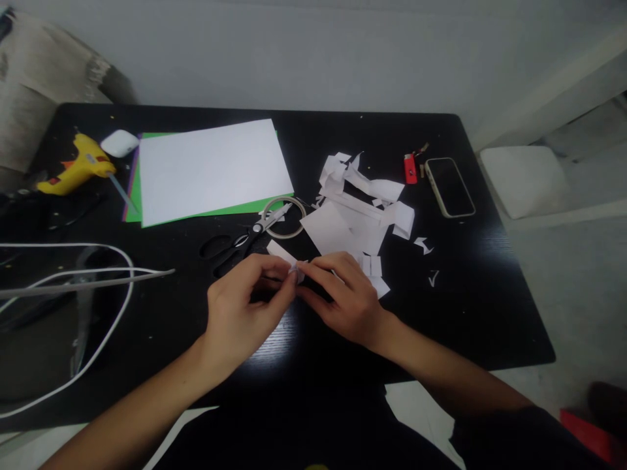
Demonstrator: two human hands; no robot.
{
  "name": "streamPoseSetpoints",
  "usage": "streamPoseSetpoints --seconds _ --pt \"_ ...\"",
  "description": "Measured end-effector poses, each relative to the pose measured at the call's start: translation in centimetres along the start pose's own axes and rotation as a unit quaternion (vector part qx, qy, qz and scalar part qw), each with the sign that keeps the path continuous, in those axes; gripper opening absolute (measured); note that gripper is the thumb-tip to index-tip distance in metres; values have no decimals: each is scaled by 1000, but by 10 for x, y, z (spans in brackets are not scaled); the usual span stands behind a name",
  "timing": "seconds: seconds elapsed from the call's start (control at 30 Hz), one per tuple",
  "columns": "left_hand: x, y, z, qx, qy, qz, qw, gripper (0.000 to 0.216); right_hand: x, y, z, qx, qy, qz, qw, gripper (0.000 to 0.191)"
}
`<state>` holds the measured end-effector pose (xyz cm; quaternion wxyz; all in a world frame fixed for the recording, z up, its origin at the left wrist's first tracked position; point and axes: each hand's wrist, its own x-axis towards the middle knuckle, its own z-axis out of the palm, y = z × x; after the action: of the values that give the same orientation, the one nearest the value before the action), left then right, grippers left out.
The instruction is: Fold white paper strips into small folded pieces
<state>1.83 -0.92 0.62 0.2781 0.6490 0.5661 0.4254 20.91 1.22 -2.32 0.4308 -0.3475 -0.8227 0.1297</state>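
Note:
Between my two hands, over the front middle of the black table, is a small folded piece of white paper. My left hand pinches it between thumb and fingers. The fingertips of my right hand press on its right side, and the fingers partly cover it. Just beyond lie black-handled scissors, their blades resting across a roll of tape. A pile of cut white paper scraps spreads beyond and beside my right hand.
White sheets lie on green paper at the back left. A yellow glue gun and white case sit left of them. White cable loops at the left. A red lighter and phone lie right.

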Motion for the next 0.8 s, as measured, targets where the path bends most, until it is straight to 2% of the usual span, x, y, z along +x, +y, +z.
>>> streamPoseSetpoints --seconds 0.37,0.53,0.8 --pt "1 2 -5 -6 -26 26 999 8 0 1 -1 -2 2 1 1000 32" --pt "1 2 -5 -20 -35 19 999 12 -1 2 -1 -1 3 5 1000 34" --pt "4 1 -4 -33 -34 -9 999 4 0 2 -1 -7 6 4 1000 33"
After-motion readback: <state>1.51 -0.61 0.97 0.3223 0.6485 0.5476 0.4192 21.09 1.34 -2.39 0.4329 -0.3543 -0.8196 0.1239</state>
